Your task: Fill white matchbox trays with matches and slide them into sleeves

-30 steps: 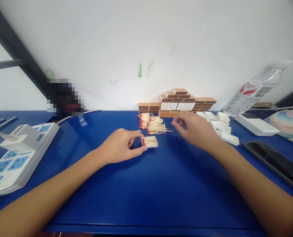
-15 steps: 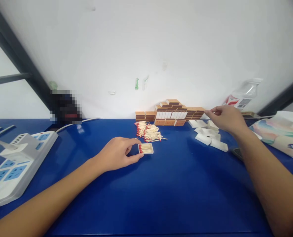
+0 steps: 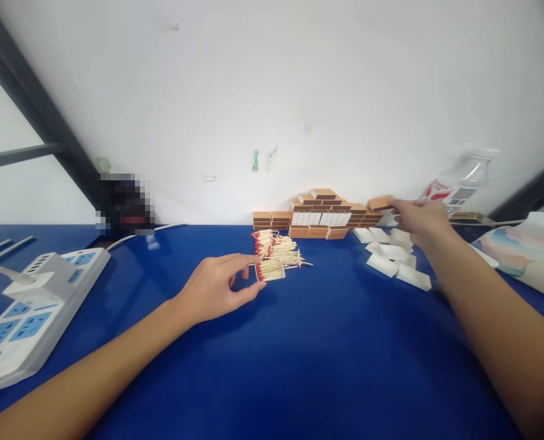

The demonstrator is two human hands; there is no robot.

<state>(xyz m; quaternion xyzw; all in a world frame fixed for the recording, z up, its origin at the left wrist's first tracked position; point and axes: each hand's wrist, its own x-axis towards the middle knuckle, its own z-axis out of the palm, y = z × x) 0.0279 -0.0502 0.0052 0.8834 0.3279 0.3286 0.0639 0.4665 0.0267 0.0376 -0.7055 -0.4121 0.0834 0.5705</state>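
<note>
My left hand pinches the left end of a small white matchbox tray, which is filled with red-tipped matches. Just behind that tray lies a loose pile of matches on the blue table. Over at the back right, my right hand grips a brown matchbox sleeve by its right end, raised and tilted above the right part of the stack. Stacked matchboxes stand against the wall, some showing white ends. Below my right hand, several white matchbox trays lie scattered.
A white power strip with a plugged-in adapter sits at the left. At the back right a clear plastic bottle leans by the wall. A tissue pack lies at the right edge. A white cable runs along the wall.
My right hand has lifted a matchbox sleeve from the top of the stack's right part. My left hand still holds the filled tray, now slightly closer to the match pile.
</note>
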